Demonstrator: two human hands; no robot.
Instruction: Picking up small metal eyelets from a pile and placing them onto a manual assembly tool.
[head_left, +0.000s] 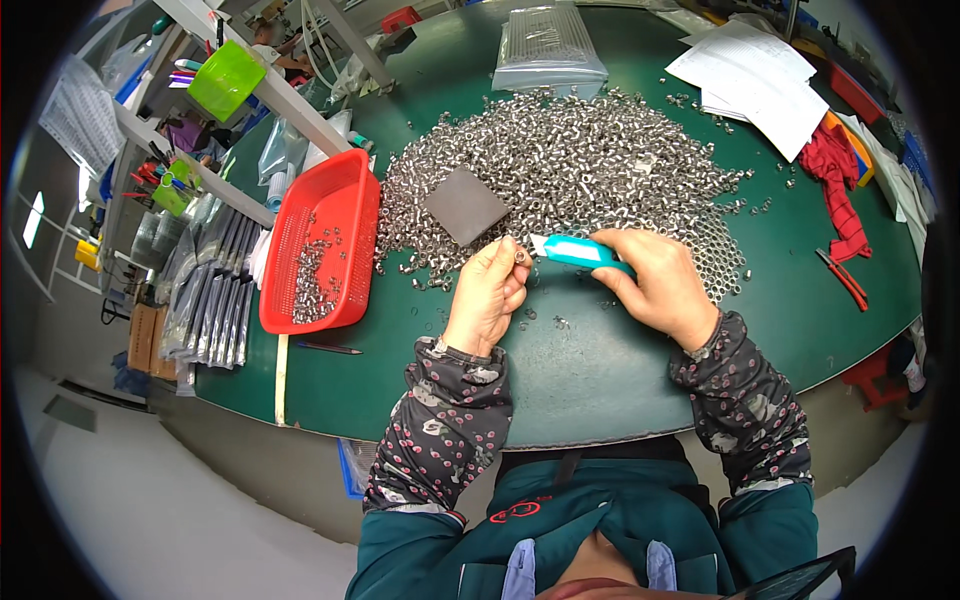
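Observation:
My left hand [486, 298] pinches a small metal ring [520, 257] between thumb and forefinger. A teal utility knife [578, 252] is in my right hand [660, 284], its blade end pointing left at the ring, close to it; whether they touch I cannot tell. Just beyond both hands spreads a big heap of small shiny metal rings [570, 150]. On the heap's near left part lies a dark square block [466, 205]. To the right, some rings [705, 250] lie flat, packed side by side. A few thin loose bits [560, 322] are scattered on the table below my hands.
A red perforated basket [364, 262] with some rings stands left on the green table [590, 390]. Nearby lies a dark pencil [330, 348]. Red-handled pliers [845, 280], red cloth [832, 175] and white papers [745, 75] are at right. A plastic-wrapped stack [550, 50] lies at the back.

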